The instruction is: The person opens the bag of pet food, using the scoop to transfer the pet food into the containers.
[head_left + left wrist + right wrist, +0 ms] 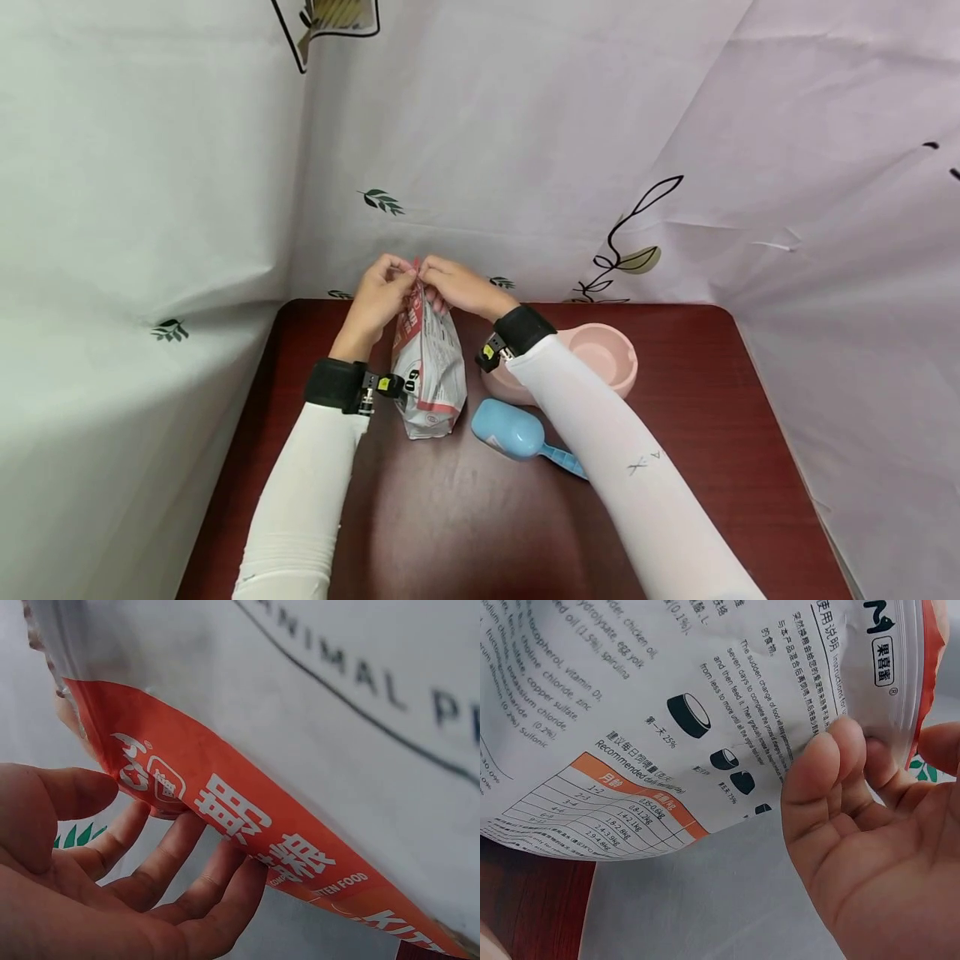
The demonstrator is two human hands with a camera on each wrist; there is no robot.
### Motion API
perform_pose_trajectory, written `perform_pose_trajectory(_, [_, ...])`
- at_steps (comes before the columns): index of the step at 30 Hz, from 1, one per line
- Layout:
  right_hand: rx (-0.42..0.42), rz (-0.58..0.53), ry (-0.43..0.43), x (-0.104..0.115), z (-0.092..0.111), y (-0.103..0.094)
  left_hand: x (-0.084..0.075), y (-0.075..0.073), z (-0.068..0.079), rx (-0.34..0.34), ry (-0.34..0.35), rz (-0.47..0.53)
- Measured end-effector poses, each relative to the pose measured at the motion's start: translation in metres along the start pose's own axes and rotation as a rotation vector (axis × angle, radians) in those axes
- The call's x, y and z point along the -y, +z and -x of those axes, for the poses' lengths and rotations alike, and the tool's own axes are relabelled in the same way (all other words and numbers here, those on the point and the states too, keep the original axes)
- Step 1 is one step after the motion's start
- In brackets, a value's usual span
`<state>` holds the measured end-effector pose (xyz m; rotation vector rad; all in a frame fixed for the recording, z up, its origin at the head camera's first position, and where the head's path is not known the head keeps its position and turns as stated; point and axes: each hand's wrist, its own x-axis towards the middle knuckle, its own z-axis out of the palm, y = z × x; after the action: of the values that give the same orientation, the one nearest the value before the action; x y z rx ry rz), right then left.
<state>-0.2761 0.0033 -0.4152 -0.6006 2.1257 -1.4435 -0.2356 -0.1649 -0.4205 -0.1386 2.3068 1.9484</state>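
Note:
A white and red-orange bag of kitten food (442, 358) stands on the table, its printed sides facing the two wrist cameras. At its top edge, my left hand (377, 298) pinches one side of the bag between thumb and fingers. Opposite it, my right hand (467, 290) pinches the other side of the same edge, the two sets of fingertips almost meeting. The right wrist view shows feeding text and a table on the bag (727, 735), with curled fingers against its upper part. Orange trim on the bag (225, 802) meets the left fingertips. The mouth of the bag is hidden.
A light blue scoop (512, 429) lies right of the bag, its handle partly under the right forearm. Behind it is a pink double bowl (632, 371), partly covered by the right wrist. The dark red table (697, 433) meets patterned white cloth (525, 150) at the back.

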Motion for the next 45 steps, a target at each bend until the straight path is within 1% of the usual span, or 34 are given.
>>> perform_pose_trajectory(4, [-0.004, -0.003, -0.023, 0.0, 0.0, -0.002, -0.002, 0.001, 0.0, -0.003, -0.005, -0.002])
perform_pose_trajectory(10, [-0.026, 0.07, -0.04, 0.001, -0.002, -0.003, -0.005, 0.001, 0.001, -0.003, -0.002, -0.062])
perform_pose_trajectory(12, [-0.035, 0.088, -0.036, 0.002, -0.002, -0.002, -0.005, 0.001, 0.001, -0.001, -0.002, -0.066])
perform_pose_trajectory(15, [-0.056, 0.12, -0.033, 0.004, -0.001, 0.0, -0.004, 0.0, 0.0, -0.01, 0.03, -0.091])
perform_pose_trajectory(17, [-0.071, 0.164, -0.026, 0.005, 0.001, 0.001, -0.003, 0.0, 0.001, -0.025, 0.079, -0.182])
perform_pose_trajectory(20, [-0.084, 0.269, -0.014, 0.007, 0.002, 0.002, -0.003, -0.001, 0.002, -0.047, 0.15, -0.358])
perform_pose_trajectory(22, [-0.083, 0.323, -0.01, 0.008, 0.002, 0.002, -0.004, -0.001, 0.003, -0.055, 0.173, -0.444])
perform_pose_trajectory(24, [-0.076, 0.346, -0.008, 0.008, 0.003, 0.001, -0.006, -0.002, 0.003, -0.041, 0.17, -0.466])
perform_pose_trajectory(26, [-0.072, 0.357, -0.013, 0.007, 0.004, 0.001, -0.007, -0.004, 0.004, -0.018, 0.152, -0.457])
perform_pose_trajectory(29, [-0.055, 0.403, -0.034, 0.007, 0.005, 0.001, -0.008, -0.007, 0.004, 0.015, 0.116, -0.43])
perform_pose_trajectory(33, [-0.045, 0.453, -0.051, 0.009, 0.008, 0.002, -0.009, -0.006, 0.004, 0.03, 0.088, -0.401])
perform_pose_trajectory(37, [-0.066, 0.467, -0.035, 0.01, 0.009, 0.004, -0.009, 0.0, 0.003, 0.053, 0.06, -0.283])
perform_pose_trajectory(40, [-0.077, 0.48, -0.032, 0.01, 0.009, 0.004, -0.008, 0.005, 0.003, 0.045, 0.046, -0.204])
perform_pose_trajectory(43, [-0.074, 0.468, -0.034, 0.012, 0.011, 0.003, -0.007, 0.007, 0.002, 0.024, 0.055, -0.205])
perform_pose_trajectory(45, [-0.059, 0.435, -0.025, 0.013, 0.013, 0.002, -0.006, 0.008, 0.001, 0.015, 0.063, -0.218])
